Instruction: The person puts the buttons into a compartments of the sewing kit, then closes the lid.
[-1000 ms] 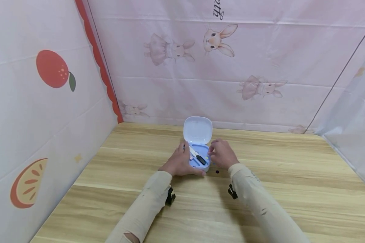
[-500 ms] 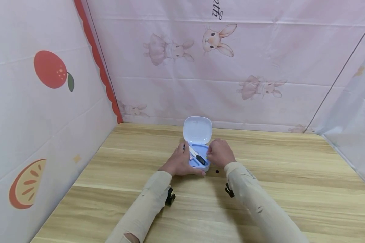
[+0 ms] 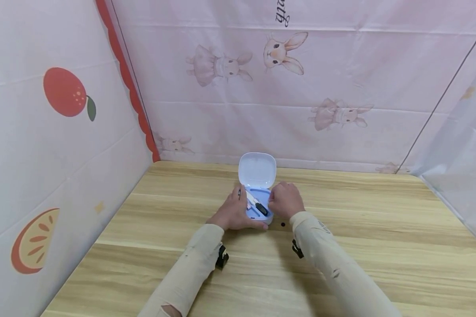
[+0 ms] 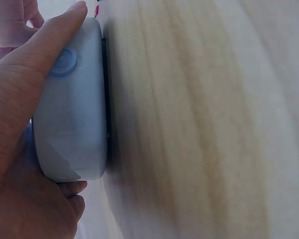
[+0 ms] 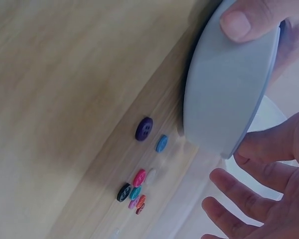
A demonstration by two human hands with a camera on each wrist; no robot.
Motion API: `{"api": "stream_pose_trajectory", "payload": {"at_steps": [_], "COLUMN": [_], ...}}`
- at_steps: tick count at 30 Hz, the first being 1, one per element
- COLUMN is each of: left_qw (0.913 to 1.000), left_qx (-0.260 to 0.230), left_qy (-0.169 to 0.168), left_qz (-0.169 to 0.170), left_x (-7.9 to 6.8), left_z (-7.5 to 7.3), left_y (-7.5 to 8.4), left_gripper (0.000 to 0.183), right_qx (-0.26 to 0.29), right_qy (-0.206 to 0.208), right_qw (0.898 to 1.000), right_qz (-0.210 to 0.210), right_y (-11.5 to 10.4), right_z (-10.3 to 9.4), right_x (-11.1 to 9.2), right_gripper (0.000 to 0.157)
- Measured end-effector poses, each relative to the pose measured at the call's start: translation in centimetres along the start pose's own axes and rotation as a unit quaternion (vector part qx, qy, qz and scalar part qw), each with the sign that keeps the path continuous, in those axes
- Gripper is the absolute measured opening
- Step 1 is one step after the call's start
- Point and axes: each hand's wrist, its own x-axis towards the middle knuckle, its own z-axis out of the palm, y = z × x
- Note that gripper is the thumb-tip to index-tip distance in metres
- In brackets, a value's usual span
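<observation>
A small sewing box (image 3: 265,223) with pale sides and a blue inner tray (image 3: 265,193) stands on the table, its white lid (image 3: 258,169) raised at the back. Inside lies a slim white tool with a black end (image 3: 261,208). My left hand (image 3: 235,210) grips the box from the left, thumb along the front wall by a blue round catch (image 4: 65,61). Over the tray's right edge is my right hand (image 3: 286,200). In the right wrist view, its thumb (image 5: 266,145) and forefinger meet at the rim, other fingers spread; I cannot tell whether they pinch anything.
On the wooden table (image 3: 341,237), right of the box, lie several loose buttons: a dark purple one (image 5: 144,129), a blue one (image 5: 162,143), a pink one (image 5: 139,178), a black one (image 5: 123,192) and others. Printed cloth walls (image 3: 230,127) border the table.
My right hand has moved slightly left over the tray's right edge, covering a small yellow spot there. The left hand keeps its hold on the box, which has not moved.
</observation>
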Motion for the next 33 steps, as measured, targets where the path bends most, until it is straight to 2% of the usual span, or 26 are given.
{"api": "stream_pose_trajectory", "payload": {"at_steps": [7, 22, 33], "left_qw": [1.0, 1.0, 0.9999], "left_qx": [-0.002, -0.003, -0.001], "left_qy": [-0.002, 0.0, -0.006], "left_qz": [-0.002, -0.003, -0.008], "left_x": [-0.01, 0.09, -0.17], "left_z": [-0.04, 0.04, -0.11], "left_y": [0.05, -0.02, 0.2], "left_gripper": [0.148, 0.147, 0.147], "right_qx": [-0.005, -0.005, 0.019], "right_qy": [-0.004, -0.001, -0.004], "right_qw": [1.0, 1.0, 1.0], "right_qz": [0.009, -0.003, 0.013], "right_y": [-0.1, -0.16, 0.05], "right_z": [0.1, 0.01, 0.13], "right_x": [0.05, 0.25, 0.05], "right_gripper": [0.006, 0.01, 0.009]}}
